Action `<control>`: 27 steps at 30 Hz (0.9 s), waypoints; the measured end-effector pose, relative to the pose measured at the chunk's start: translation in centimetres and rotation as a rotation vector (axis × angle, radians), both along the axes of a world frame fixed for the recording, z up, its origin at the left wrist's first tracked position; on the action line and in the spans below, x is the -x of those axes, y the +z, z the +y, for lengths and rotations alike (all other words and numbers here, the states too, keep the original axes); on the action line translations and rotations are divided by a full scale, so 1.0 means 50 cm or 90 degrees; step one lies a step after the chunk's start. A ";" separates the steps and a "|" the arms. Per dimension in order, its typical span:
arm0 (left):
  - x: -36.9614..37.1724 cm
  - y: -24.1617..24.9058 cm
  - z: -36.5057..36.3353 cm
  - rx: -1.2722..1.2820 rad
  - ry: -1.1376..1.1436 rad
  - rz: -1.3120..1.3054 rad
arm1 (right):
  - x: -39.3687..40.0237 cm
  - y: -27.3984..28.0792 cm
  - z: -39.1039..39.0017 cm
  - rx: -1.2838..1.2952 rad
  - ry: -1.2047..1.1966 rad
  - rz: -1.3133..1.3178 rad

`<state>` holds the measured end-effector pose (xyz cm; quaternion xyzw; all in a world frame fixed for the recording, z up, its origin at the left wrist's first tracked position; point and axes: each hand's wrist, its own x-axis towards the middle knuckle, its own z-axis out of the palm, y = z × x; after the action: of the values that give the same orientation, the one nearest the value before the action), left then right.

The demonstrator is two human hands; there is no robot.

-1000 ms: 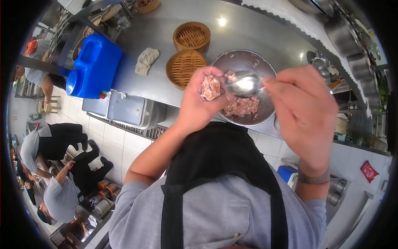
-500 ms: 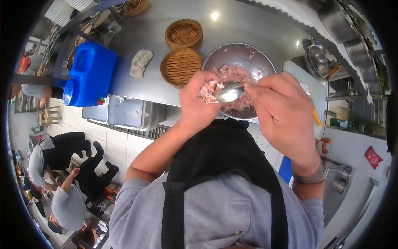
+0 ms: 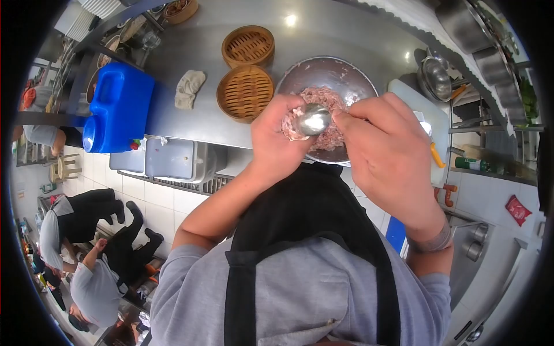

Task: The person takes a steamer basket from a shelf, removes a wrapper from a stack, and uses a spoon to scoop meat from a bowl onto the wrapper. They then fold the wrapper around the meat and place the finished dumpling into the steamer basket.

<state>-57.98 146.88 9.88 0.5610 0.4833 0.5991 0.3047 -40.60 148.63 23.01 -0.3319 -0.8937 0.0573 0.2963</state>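
Observation:
My left hand (image 3: 278,141) curls around a clump of pale pink minced meat (image 3: 289,127); thin pale edges show around it, perhaps a wrapper. A metal spoon (image 3: 316,118) is in my right hand (image 3: 391,151), its handle pinched between thumb and fingers. The rounded bowl of the spoon lies against the clump and covers part of it. Both hands are over the near side of a large steel mixing bowl (image 3: 300,74). More minced meat (image 3: 326,99) sits inside that bowl, partly hidden by my hands.
Two round bamboo steamers (image 3: 245,92) stand left of the bowl on the steel counter (image 3: 340,34). Further left are a crumpled cloth (image 3: 188,89) and a blue jug (image 3: 124,104). On the right lies a white cutting board (image 3: 407,95) with a yellow-handled tool (image 3: 437,155). Other people work at lower left.
The spoon has shifted left and turned against the meat in my left hand, covering more of it. My right hand has moved slightly left with it. The whole view has shifted a little.

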 end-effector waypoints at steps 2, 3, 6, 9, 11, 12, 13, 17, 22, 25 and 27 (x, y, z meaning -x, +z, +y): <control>0.000 -0.001 -0.003 0.024 -0.001 -0.008 | -0.004 0.015 0.000 -0.011 0.000 -0.002; 0.002 -0.003 -0.004 0.025 0.004 -0.010 | -0.004 0.019 0.001 -0.022 -0.003 -0.003; 0.004 -0.003 -0.007 0.019 0.034 0.027 | -0.002 0.008 0.002 -0.053 0.022 -0.023; 0.006 0.007 -0.004 0.029 0.055 0.047 | 0.002 0.011 0.006 -0.022 0.024 -0.028; 0.010 -0.003 0.001 0.088 -0.022 -0.240 | -0.006 0.037 0.004 -0.018 -0.016 -0.027; 0.018 0.000 0.006 0.092 -0.020 -0.240 | -0.013 0.046 0.001 -0.028 -0.059 -0.026; 0.032 0.010 0.015 0.175 -0.079 -0.407 | -0.019 0.041 0.001 -0.025 -0.059 -0.025; 0.059 0.016 0.035 0.264 -0.186 -0.627 | -0.029 0.005 0.015 0.025 -0.110 0.074; 0.047 0.001 0.035 0.188 -0.121 -0.284 | -0.030 -0.030 0.019 0.093 -0.086 0.139; 0.027 0.021 0.028 0.175 -0.062 -0.106 | -0.032 -0.021 0.015 -0.018 -0.093 0.041; 0.023 0.034 0.027 0.236 -0.059 -0.005 | -0.033 -0.020 0.016 -0.086 -0.055 -0.029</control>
<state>-59.12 148.23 11.56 0.5147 0.5579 0.4870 0.4320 -38.94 149.41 22.03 -0.3505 -0.8869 -0.0235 0.3001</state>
